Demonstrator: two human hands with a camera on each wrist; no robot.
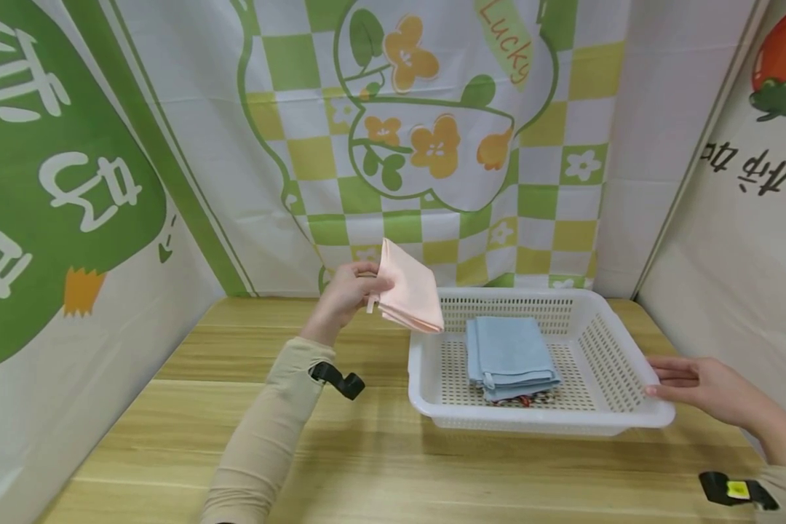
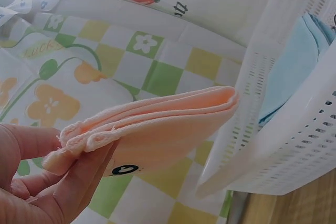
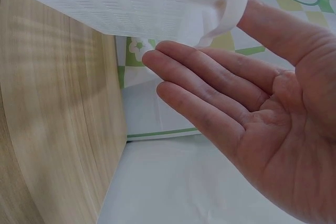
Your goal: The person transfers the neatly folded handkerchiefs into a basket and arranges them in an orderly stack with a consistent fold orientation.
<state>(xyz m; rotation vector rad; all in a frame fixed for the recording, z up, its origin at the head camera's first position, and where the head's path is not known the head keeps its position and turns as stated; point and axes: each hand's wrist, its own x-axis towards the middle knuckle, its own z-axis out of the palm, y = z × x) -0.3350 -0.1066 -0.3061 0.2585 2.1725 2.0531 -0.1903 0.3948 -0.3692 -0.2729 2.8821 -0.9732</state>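
My left hand [image 1: 349,295] pinches a folded pale pink towel [image 1: 411,286] by its edge, holding it up beside the left rim of a white plastic basket [image 1: 544,416]. In the left wrist view, the folded layers of the pink towel [image 2: 173,129] and a small dark mark on its lower face are visible. Folded light blue towels [image 1: 511,353] lie stacked in the basket, with a bit of dark and red patterned material [image 1: 524,400] showing under them. At the basket's right rim is my right hand [image 3: 262,98], its fingers extended and its thumb against the rim.
The basket stands on a light wood table [image 1: 367,466], close to the printed cloth backdrop [image 1: 445,145]. A white and green printed cloth wall [image 1: 190,320] rises on the left, and another printed wall [image 1: 720,276] on the right.
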